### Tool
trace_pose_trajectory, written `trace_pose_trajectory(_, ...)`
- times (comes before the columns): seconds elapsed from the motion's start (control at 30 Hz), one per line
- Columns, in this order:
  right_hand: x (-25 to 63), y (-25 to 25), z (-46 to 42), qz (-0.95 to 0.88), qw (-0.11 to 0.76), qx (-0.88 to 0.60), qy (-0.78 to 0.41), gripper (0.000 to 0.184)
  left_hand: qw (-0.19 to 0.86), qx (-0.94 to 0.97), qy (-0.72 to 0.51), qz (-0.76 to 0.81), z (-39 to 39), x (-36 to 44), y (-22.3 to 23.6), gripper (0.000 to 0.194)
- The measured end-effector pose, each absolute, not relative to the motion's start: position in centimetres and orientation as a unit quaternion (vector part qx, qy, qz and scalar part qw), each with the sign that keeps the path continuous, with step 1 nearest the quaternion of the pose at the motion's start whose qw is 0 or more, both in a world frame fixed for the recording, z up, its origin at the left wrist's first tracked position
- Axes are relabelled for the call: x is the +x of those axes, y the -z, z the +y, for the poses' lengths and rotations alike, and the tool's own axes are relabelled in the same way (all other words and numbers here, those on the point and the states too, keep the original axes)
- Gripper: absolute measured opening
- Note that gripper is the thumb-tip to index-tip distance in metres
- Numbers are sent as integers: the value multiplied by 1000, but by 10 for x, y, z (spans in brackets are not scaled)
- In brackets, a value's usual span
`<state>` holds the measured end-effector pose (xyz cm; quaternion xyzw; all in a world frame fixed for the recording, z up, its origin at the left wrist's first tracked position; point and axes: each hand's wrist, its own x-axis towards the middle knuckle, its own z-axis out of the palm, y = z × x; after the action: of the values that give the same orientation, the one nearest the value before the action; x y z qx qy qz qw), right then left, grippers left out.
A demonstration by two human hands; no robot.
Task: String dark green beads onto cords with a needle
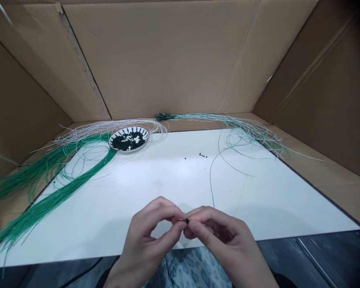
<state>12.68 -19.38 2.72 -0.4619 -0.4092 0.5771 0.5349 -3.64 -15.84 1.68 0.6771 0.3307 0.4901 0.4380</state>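
Observation:
My left hand (156,228) and my right hand (219,236) meet near the front edge of the white board. Thumb and forefinger of each are pinched together on a tiny dark beaded piece (186,221) between them. A thin dark end of it points toward the left fingertips; its finer detail is too small to make out. A green thread (211,180) runs down the board to behind my right hand. Several loose dark beads (203,155) lie farther back, with a single bead (185,158) to their left.
A patterned plate (147,135) of dark beads stands at the back left. Long bundles of green strands (75,182) and white strands (108,126) spread around it. A bundle of beaded strands (204,116) lies along the back right. Cardboard walls (174,60) enclose the white board (156,176).

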Motion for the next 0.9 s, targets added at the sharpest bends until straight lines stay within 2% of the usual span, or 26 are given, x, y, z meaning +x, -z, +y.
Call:
trace_pose_trajectory(0.2,124,-28,-197,-408,575,-442,-554,16,567,581,-496,309,-157,-40,-11,8)
trace_pose_trajectory(0.37,119,-32,-199,-418,588,-445,-530,17,629,518,-512,273,-154,-38,-6,7)
trace_pose_trajectory(0.63,112,-39,-199,-460,587,-486,-456,16,655,484,-513,270,-153,-35,-2,8)
trace_pose_trajectory(0.9,110,-44,-200,-470,585,-486,-447,13,650,485,-518,273,-154,-36,-3,11)
